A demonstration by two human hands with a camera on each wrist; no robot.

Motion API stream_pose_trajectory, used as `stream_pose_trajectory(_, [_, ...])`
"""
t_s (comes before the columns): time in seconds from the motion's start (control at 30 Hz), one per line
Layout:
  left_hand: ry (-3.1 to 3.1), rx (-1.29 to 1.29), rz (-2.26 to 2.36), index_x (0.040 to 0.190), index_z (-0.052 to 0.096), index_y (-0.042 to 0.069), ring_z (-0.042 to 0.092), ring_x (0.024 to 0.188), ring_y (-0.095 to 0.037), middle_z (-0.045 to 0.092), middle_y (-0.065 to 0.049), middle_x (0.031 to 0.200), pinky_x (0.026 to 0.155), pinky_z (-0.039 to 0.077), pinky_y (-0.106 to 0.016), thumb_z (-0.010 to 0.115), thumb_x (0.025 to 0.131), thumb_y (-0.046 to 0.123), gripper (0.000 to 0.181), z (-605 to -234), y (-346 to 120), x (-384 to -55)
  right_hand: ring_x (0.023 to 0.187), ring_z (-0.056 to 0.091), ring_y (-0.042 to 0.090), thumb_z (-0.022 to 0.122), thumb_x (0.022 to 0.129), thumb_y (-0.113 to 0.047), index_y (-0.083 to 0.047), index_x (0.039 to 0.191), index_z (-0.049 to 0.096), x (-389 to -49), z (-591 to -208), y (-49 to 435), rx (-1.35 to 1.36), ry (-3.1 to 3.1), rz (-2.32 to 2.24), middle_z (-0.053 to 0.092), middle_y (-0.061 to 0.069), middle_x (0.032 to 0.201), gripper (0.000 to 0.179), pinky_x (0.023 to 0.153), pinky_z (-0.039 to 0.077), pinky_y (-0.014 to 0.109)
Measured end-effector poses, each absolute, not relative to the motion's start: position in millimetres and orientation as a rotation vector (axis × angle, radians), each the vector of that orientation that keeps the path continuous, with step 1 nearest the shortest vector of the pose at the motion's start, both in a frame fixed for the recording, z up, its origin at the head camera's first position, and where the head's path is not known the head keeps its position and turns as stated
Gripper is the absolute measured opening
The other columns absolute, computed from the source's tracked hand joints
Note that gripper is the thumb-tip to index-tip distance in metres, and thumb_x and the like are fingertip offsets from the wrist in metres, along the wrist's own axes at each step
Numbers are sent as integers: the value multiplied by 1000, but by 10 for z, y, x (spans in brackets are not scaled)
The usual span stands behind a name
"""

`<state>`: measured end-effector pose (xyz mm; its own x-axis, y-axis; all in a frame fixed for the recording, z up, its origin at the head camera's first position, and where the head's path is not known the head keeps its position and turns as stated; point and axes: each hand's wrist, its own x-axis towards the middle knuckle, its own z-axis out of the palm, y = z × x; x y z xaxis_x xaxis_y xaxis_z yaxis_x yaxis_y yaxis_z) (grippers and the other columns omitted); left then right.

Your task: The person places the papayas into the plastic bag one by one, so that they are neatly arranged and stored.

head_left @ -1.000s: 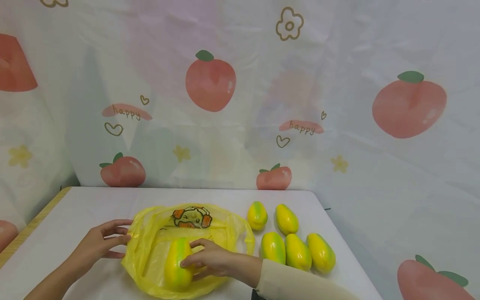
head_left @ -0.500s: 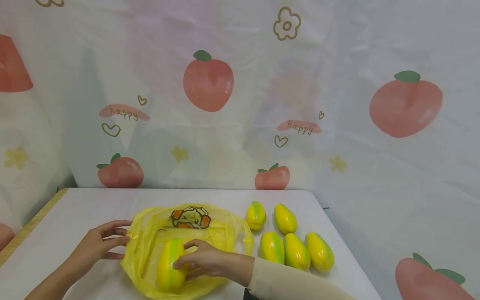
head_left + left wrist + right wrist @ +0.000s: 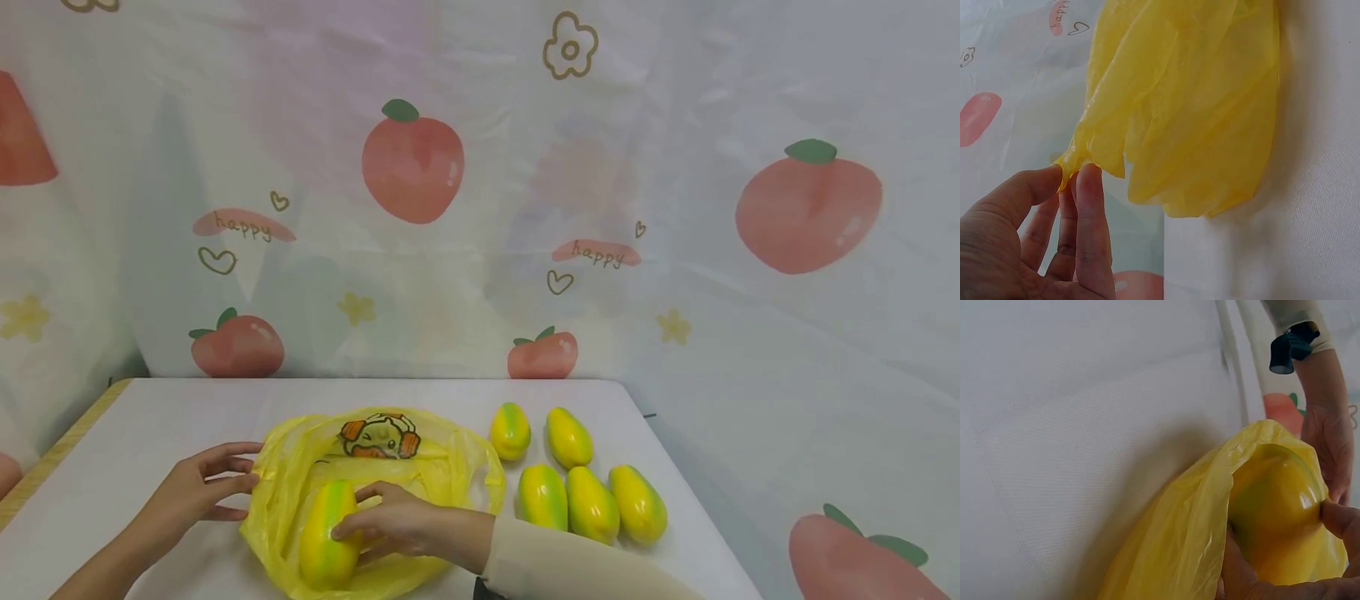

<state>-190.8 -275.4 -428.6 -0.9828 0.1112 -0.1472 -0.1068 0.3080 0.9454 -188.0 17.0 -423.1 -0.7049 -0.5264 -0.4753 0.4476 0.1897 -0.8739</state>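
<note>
A yellow plastic bag (image 3: 281, 450) with a cartoon print on its inner side lies wide-mouthed on the white table. My left hand (image 3: 197, 490) pinches its left rim between thumb and fingers, as the left wrist view shows on the bag's gathered edge (image 3: 1072, 159). Inside the mouth, my right hand (image 3: 393, 521) grips a yellow papaya with a green stripe (image 3: 324, 550) from its right side. In the right wrist view, thumb and fingers lie on both sides of this papaya (image 3: 1282, 506), and bag film partly covers it. The papaya's lower end cannot be seen clearly.
Several more papayas lie to the right of the bag, among them one at the back (image 3: 570, 437) and one at the far right (image 3: 637, 504). A printed fruit curtain (image 3: 465, 283) hangs behind the white table (image 3: 202, 408).
My right hand has moved left with the papaya, toward the bag's left side. The left hand has kept its place at the rim. The view has shifted slightly.
</note>
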Motion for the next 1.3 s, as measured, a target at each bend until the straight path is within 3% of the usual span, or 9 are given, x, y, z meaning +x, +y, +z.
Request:
stream_pose_trajectory(0.57, [2338, -9, 1787, 138, 53, 7, 65, 92, -7, 62, -7, 115, 76, 61, -41, 70, 92, 24, 52, -4295, -2785, -1871, 99, 69, 30, 67, 89, -5, -6, 126, 46, -1918, -4272, 62, -69, 1647, -1578, 65, 11, 104, 43, 94, 52, 52])
stream_pose_trajectory(1.3, [2348, -4, 1762, 139, 52, 5, 66, 90, -10, 64, -6, 112, 74, 61, -41, 70, 92, 25, 54, -4291, -2757, -1899, 98, 68, 31, 71, 86, -5, -5, 123, 47, -1903, -4283, -3, -14, 1726, -1556, 59, 14, 105, 44, 90, 55, 51])
